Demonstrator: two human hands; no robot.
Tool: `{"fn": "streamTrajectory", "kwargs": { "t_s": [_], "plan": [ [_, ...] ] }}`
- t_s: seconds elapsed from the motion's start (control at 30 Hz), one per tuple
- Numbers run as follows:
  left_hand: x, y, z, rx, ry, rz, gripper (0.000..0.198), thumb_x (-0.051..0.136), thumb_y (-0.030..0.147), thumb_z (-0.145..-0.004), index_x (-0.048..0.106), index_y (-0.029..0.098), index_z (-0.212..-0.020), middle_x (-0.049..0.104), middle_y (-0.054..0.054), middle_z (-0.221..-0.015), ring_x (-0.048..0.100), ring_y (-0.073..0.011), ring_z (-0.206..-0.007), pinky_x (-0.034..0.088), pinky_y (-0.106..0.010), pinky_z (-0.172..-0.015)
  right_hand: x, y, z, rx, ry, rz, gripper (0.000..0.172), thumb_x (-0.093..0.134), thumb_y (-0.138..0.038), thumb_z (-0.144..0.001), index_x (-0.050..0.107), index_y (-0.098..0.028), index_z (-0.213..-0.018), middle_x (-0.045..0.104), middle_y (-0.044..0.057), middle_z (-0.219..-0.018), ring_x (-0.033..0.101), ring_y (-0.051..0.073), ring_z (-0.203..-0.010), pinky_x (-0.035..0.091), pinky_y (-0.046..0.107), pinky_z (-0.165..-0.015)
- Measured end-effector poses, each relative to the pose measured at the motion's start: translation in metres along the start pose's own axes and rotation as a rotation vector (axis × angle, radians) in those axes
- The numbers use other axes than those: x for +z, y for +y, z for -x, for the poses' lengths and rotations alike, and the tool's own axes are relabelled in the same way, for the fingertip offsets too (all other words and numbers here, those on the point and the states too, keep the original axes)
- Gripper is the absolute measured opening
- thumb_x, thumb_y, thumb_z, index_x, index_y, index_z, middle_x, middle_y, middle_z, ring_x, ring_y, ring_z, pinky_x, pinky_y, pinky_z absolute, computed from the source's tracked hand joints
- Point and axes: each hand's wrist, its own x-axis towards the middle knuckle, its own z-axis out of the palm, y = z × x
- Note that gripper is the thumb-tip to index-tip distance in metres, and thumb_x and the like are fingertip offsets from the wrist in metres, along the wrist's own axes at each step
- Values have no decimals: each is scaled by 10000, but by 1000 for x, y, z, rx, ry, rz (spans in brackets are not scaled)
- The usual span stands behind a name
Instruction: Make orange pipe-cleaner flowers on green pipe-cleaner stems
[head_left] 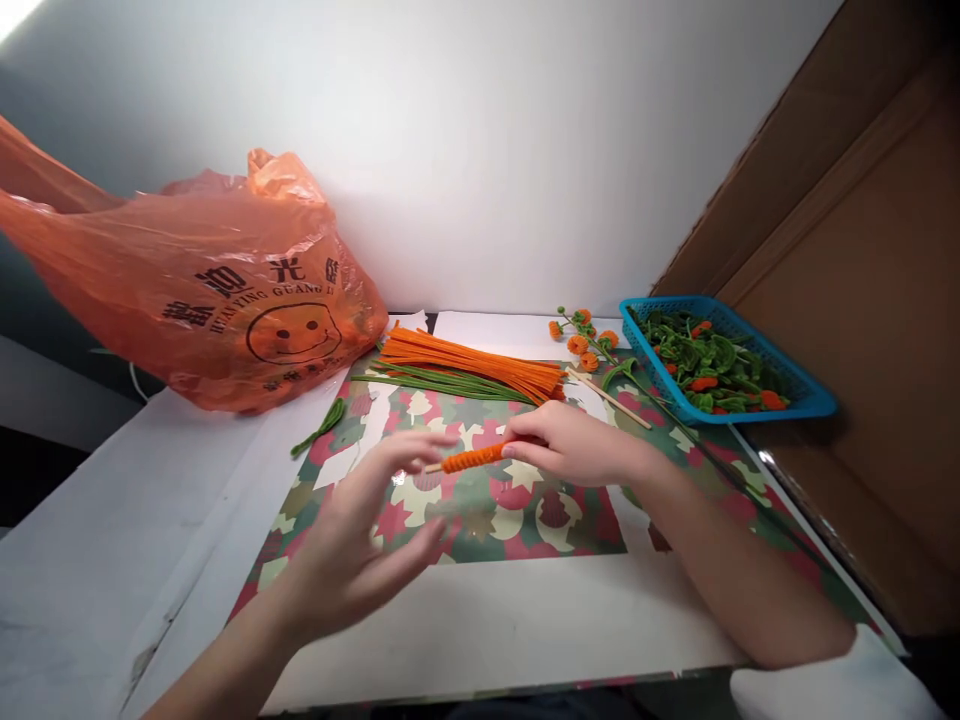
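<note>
Orange coil (474,459) partly hidden; bag (169,250) cropped

Wall (487,150): pale, plain, behind desk (510,620). Desk covering (585,530): patterned in green, red and cream. Cardboard (847,300): brown, upright, along right side. Light (13,14): bright white, upper left corner.

1. on the orange plastic bag (112,260), a row of large dark chinese characters (225,280) – 歡, skewed, then 迎 and 光, plainer; the fourth is squeezed by creases and hard to read.
2. beneath them on the same bag, smaller latin capitals (240,312) reading "huanying guang l" – the ending lost in the folds.
3. below the letters, a printed smiley face (294,334) in dark outline.
4. under the face, a line of small characters (289,379), too crumpled to read.
</note>
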Motion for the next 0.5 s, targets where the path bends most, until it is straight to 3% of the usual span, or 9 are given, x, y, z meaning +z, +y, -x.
{"fn": "streamTrajectory", "kwargs": {
  "t_s": [0.07,0.1,0.17,0.23,0.3,0.4,0.5],
  "plan": [
    [12,-5,-28,-38,-89,-85,441,579,328,-862,442,234,-1270,588,-107,-1229,605,-232,-1009,524,-334,-767,-5,0,3,-1,-12,-46,297,421,-335,-947,560,-169,-744,442,-51,-576,378,84,-513,236,232,-504],
    [19,-7,-39,-42,-107,-116,377,520,331,-896,448,225,-1250,636,-87,-1124,630,-202,-887,514,-306,-690,-7,0,4,10,-18,-68,312,407,-343,-951,572,-169,-751,438,-50,-573,373,86,-508,236,232,-497],
    [30,-9,-52,-40,-133,-165,226,406,342,-946,534,211,-1078,658,-28,-834,603,-168,-689,451,-272,-585,-11,1,5,55,-29,-109,353,379,-354,-955,595,-162,-754,470,-36,-595,388,91,-515,244,233,-490],
    [36,-8,-60,25,-149,-175,273,355,336,-955,568,201,-849,598,-8,-683,534,-153,-595,372,-255,-526,-15,4,5,99,-54,-139,369,379,-364,-950,613,-152,-757,536,-10,-654,429,96,-545,265,231,-494],
    [38,-4,-66,11,-210,-112,310,362,345,-953,564,199,-769,565,5,-630,479,-136,-551,331,-251,-514,-16,7,5,117,-74,-127,341,419,-365,-931,616,-147,-758,555,-1,-673,439,96,-552,272,227,-496],
    [38,1,-72,-149,-316,97,345,358,384,-956,566,197,-755,521,22,-613,436,-119,-551,320,-242,-524,-14,10,5,71,-48,-39,266,465,-326,-910,607,-157,-761,516,-24,-616,403,89,-527,248,225,-502],
    [40,-3,-73,-324,-407,326,423,386,474,-932,458,187,-630,344,44,-556,304,-97,-498,245,-237,-470,-6,6,3,1,27,113,216,476,-260,-901,592,-166,-745,501,-28,-589,380,91,-530,219,235,-520]
  ]
}}
